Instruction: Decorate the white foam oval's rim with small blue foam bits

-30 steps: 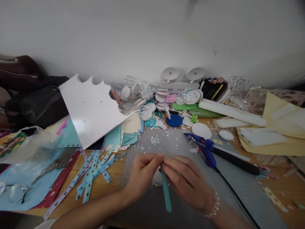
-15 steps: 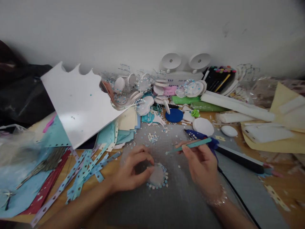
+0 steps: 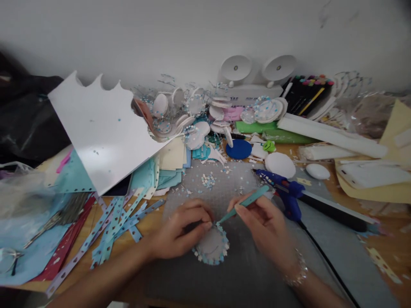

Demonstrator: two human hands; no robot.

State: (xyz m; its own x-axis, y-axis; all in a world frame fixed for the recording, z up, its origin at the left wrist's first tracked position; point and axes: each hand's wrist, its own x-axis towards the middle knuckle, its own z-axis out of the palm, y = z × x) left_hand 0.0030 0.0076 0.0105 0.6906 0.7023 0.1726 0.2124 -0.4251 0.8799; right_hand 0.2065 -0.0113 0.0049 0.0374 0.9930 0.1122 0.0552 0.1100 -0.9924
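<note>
We see the left hand (image 3: 183, 229) curled, fingers pinching the upper-left rim of a trimmed disc (image 3: 210, 249) on the grey mat (image 3: 253, 278), as the right hand's (image 3: 263, 223) fingers pinch teal tweezers (image 3: 250, 200) slanting to its edge.

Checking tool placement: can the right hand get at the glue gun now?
Likely yes: the glue gun lies close beyond the right hand, nothing bulky between. But that hand holds teal tweezers, so it would probably need freeing first.
</note>
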